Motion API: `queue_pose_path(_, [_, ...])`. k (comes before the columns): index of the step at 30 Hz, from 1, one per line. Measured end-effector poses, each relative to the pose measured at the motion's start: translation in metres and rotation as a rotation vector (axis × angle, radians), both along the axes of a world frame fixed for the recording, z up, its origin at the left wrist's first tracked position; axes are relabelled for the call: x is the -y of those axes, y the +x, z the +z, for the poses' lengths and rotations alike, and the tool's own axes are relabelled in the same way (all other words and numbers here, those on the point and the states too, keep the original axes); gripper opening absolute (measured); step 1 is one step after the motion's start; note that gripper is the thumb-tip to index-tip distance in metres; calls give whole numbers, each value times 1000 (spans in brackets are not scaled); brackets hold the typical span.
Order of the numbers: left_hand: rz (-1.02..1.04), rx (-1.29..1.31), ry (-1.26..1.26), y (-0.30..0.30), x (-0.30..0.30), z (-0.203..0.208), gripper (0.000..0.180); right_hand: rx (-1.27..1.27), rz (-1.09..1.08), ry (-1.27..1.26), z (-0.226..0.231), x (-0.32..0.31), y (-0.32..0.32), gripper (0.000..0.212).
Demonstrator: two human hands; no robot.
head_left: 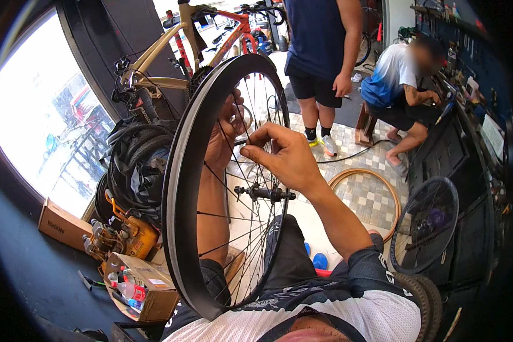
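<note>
One black wheel (183,171) stands upright before the chest (347,316). Behind its spokes (211,214), the left hand (225,128) is curled; farther right, the right hand (285,157) holds thumb and forefinger close together by the spokes. Whether either grips one, I cannot tell.

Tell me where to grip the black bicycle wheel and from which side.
Probably by the left stretch of its rim, coming from the person's left. The wheel stands roughly on edge, so this broad, smooth, curved band is exposed there. The left hand and right hand are both to the right of this stretch, leaving it uncovered.
</note>
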State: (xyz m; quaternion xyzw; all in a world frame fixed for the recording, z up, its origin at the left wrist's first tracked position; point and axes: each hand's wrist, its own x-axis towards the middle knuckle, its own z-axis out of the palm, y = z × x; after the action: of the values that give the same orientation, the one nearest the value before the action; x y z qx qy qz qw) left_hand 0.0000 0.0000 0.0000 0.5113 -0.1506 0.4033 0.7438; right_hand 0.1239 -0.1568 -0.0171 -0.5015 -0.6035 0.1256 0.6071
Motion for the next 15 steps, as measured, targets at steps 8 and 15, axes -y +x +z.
queue_pose_path(8, [-54,11,22,3,-1,4,39,-233,136,99,-10,-16,4,25])
queue_pose_path(15, [20,10,18,2,3,1,38,-76,43,-19,6,-2,0,26])
